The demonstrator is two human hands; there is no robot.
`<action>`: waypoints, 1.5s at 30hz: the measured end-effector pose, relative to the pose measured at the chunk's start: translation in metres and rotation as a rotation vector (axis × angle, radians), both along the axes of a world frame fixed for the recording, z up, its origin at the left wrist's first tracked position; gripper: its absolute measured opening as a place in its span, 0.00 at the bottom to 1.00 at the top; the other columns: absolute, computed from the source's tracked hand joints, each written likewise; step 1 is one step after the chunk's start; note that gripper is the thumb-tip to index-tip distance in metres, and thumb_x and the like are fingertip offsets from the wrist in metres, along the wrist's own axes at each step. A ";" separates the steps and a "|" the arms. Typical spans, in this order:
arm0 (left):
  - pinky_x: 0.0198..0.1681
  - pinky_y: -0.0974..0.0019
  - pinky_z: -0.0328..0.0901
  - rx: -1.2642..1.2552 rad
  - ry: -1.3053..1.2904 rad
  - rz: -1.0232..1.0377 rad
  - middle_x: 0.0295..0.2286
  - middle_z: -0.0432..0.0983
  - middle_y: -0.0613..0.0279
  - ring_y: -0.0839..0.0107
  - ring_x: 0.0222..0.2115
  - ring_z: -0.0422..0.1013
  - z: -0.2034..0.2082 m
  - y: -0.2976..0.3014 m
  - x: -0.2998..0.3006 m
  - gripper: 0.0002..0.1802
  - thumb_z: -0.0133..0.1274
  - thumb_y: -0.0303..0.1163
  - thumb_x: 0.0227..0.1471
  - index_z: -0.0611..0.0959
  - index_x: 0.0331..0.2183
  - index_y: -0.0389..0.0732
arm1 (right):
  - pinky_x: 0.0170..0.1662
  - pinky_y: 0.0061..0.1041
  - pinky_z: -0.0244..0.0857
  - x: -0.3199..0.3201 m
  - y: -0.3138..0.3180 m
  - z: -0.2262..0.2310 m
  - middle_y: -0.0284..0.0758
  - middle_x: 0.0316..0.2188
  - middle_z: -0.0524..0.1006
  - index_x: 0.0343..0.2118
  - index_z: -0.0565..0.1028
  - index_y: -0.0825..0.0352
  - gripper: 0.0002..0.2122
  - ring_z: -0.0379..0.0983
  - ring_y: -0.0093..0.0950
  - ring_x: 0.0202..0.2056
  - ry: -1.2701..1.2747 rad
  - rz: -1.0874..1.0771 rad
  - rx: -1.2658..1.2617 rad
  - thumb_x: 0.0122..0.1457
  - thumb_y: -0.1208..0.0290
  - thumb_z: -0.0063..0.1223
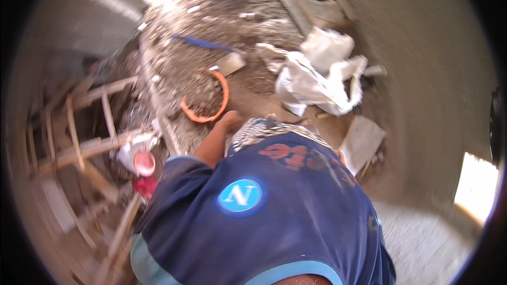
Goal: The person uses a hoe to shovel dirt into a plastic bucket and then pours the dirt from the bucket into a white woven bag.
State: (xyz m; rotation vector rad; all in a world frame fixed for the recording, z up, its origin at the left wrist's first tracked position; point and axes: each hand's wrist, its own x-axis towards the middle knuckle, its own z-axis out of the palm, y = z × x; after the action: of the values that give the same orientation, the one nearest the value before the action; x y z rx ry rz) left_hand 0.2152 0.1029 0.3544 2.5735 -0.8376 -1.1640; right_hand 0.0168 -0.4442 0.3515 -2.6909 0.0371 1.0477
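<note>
My left hand [231, 120] reaches down beyond the hem of my dark blue shirt and is next to an orange curved band [226, 92], like a rim, with grey rubble inside its curve. Blur hides the fingers, and I cannot tell whether they touch the band. Just beyond lies a shovel with a blue handle [203, 43] and a flat pale blade [230, 64]. My right hand is hidden behind my body; only a sliver of skin shows at the shirt's right edge. White sacks [306, 82] lie crumpled ahead and to the right.
Loose rubble [232, 16] covers the ground ahead. Wooden frames [79, 150] stand at the left, with a pink round container [144, 163] beside them. A pale flat piece [362, 145] leans near the plastered wall [422, 89] on the right.
</note>
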 end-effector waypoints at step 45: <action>0.59 0.53 0.55 0.707 0.447 -0.299 0.60 0.51 0.41 0.47 0.58 0.56 0.003 -0.465 -0.096 0.56 0.55 0.60 0.44 0.52 0.61 0.35 | 0.56 0.37 0.59 -0.142 -0.114 -0.060 0.52 0.48 0.72 0.49 0.72 0.72 0.29 0.67 0.46 0.52 0.392 -1.387 0.426 0.55 0.48 0.48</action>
State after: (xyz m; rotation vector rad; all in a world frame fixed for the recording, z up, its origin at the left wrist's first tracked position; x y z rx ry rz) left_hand 0.1195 -0.3623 0.3570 2.5143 -0.8190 -2.3753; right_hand -0.1255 -0.5584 0.2916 -1.4021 1.3196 0.8481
